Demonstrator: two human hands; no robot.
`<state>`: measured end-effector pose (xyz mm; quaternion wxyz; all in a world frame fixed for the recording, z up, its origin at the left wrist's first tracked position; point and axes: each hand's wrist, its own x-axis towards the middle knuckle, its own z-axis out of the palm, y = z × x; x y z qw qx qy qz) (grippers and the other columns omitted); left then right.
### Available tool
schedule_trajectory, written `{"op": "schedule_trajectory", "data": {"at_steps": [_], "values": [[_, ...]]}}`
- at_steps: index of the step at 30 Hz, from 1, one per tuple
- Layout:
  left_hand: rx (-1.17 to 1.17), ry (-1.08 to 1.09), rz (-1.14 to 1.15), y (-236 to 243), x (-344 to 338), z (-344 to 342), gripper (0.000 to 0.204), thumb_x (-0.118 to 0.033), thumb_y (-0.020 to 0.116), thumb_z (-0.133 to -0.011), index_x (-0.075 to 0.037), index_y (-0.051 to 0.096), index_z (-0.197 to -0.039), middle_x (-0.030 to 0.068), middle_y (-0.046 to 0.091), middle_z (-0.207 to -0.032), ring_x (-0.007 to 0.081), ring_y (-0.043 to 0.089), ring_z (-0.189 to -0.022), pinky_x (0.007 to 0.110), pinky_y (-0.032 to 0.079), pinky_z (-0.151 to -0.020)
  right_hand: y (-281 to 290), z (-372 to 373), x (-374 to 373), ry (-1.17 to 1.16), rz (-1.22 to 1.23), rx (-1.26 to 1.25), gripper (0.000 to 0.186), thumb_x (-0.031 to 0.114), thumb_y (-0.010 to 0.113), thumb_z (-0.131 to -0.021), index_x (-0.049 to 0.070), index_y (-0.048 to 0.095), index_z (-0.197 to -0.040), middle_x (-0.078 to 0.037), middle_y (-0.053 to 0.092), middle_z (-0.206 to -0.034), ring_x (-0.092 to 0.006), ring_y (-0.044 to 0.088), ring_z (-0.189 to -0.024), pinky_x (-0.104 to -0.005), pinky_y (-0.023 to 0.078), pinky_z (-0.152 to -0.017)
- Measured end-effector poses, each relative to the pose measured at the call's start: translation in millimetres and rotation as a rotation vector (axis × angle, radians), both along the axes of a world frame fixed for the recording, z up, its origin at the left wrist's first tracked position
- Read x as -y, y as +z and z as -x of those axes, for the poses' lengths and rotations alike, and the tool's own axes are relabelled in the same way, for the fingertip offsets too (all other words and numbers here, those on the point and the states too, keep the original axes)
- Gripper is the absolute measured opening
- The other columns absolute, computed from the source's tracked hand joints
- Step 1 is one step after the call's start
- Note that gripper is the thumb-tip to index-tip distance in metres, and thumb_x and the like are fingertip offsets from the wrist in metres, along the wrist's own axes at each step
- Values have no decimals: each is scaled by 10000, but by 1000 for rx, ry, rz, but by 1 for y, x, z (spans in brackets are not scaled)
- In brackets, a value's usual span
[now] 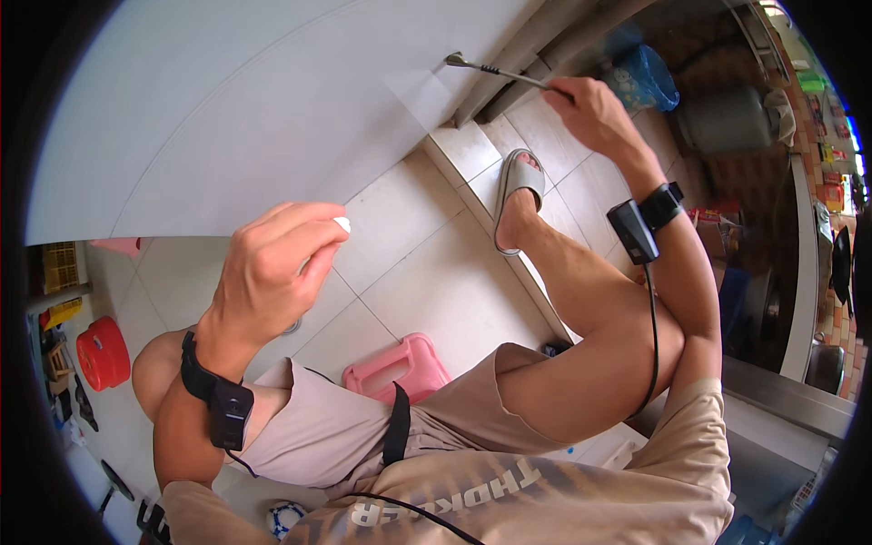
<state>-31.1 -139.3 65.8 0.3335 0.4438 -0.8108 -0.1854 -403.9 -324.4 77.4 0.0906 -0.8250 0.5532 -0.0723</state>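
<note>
Gripping a slim, long metal tool (pixel 522 78) by its far end, the right hand (pixel 595 118) was closed in a fist at the upper right, its arm stretched out past the bent right knee. The tool's small, flattened metal head (pixel 454 60) lay over the right part of a broad, smooth white panel (pixel 227 118), near the panel's edge; whether it touched the surface could not be told.

The left hand (pixel 277 250) was raised in front of the panel's lower part, its fingers curled and their tips pinching a small, soft-looking white lump (pixel 342 223) against the thumb. The lump stuck out just past the fingertips, well apart from the tool.

Each wrist wore a black strap with a boxy black device, the left one (pixel 232 413) and the right one (pixel 633 232) both trailing a thin cable.

Below the hands spread a floor of pale square tiles (pixel 427 250). A pink plastic stool (pixel 400 363) stood between the person's legs, and a grey open-toed sandal (pixel 500 213) covered the right foot, which was planted beside a low tiled step. A round red plastic object (pixel 103 352) sat at the far left. Beyond the right hand were a translucent blue plastic bag (pixel 645 77) and a grey gas cylinder (pixel 722 118).
</note>
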Motion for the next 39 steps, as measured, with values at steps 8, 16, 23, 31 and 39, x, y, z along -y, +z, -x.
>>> {"op": "schedule_trajectory", "data": {"at_steps": [8, 16, 23, 31, 39], "values": [[-128, 297, -79, 3, 4, -6, 216, 59, 743, -835, 4, 715, -1042, 116, 755, -1040, 203, 692, -791, 297, 547, -679, -10, -12, -12, 81, 166, 203, 232, 230, 674, -924, 60, 760, -1056, -182, 715, -789, -380, 697, -716, -415, 557, -675], [-140, 425, 185, 0, 20, -21, 188, 70, 769, -830, -13, 746, -997, 107, 784, -1032, 145, 677, -693, 232, 505, -546, -33, -45, -37, 178, 229, 315, 197, 177, 720, -889, 53, 771, -1033, -157, 744, -837, -319, 715, -706, -388, 573, -676], [-59, 324, 282, -9, 32, -14, 216, 117, 725, -815, -10, 735, -989, 140, 775, -1042, 240, 758, -868, 282, 612, -701, -26, -61, -45, 52, 205, 469, 159, 101, 753, -855, -2, 749, -977, -142, 707, -739, -237, 674, -614, -333, 535, -592], [81, 320, 317, -40, 41, -15, 218, 123, 671, -804, -10, 713, -971, 139, 763, -1082, 297, 754, -917, 318, 623, -729, -7, -61, -42, 197, 399, 505, 124, 45, 765, -856, 15, 749, -975, -106, 696, -766, -167, 653, -597, -278, 516, -550], [422, 398, -33, -84, 29, -14, 148, 28, 620, -871, -8, 726, -967, 202, 731, -917, 384, 717, -842, 432, 586, -685, -20, -110, -71, 324, 304, 494, 149, 113, 774, -854, 61, 751, -991, -73, 699, -750, -200, 670, -596, -304, 524, -546]]}}
